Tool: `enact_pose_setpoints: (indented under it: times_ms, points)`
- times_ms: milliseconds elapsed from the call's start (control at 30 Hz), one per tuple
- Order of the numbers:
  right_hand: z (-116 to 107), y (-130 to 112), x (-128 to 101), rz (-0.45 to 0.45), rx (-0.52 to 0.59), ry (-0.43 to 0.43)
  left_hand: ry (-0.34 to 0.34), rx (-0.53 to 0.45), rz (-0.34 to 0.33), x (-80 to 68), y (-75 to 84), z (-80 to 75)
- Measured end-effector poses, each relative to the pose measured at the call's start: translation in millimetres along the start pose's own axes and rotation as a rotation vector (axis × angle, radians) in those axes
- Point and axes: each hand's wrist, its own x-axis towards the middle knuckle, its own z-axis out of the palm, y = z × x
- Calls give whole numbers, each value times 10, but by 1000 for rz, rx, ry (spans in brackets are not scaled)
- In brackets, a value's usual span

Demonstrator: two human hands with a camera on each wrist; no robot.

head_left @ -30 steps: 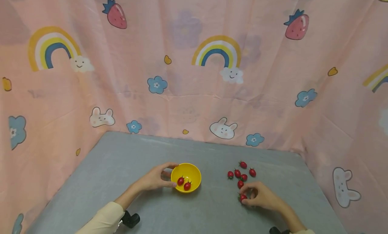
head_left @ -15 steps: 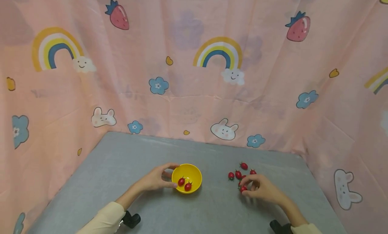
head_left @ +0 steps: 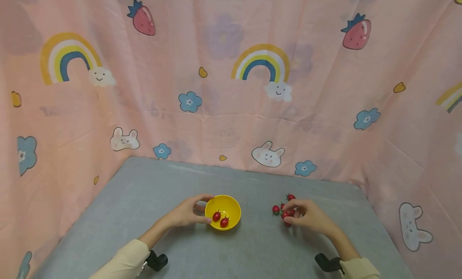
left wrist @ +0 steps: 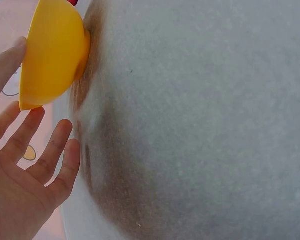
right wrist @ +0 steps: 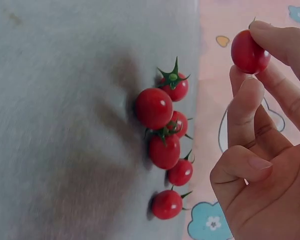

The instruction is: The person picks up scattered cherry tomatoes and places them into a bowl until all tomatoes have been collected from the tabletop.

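Nine cherry tomatoes in all: two in the bowl, one in your right hand, six on the table.

Item: one yellow bowl [head_left: 232, 211], upright on the grey table [head_left: 252, 247], about midway across. Your left hand [head_left: 188, 212] holds it by the side, thumb to the near rim, forefinger to the far rim; the wrist view shows the other fingers spread apart.

Item: two tomatoes inside the bowl [head_left: 224, 222], red, green-stemmed, lying close together toward your left thumb.

Item: one held tomato [right wrist: 248, 52], pinched between the thumb and fingertips of your right hand [head_left: 310, 218], clear of the table, with one of your fingers folded toward the palm.

Item: six loose tomatoes [right wrist: 163, 150], red, some with green leaves showing, clustered on the table to the right of the bowl and well apart from it. Your right hand hides part of this group in the head view.

Item: two cream sleeves [head_left: 120, 263], one on each of your forearms, each with a black device [head_left: 156, 261] at the wrist.

Item: one pink curtain [head_left: 159, 70] around the table, printed with rainbows, strawberries, rabbits and blue flowers.
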Motion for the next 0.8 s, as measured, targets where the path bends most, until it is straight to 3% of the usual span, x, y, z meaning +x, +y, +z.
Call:
enact_pose_setpoints:
  times_ms: [400,800]
  points:
    - [86,-58,204,56,-9,35,-2,2,-16,4,-10,-7]
    - [198,-153,518,-44,-13,31,1,-6,-23,5,-16,-6]
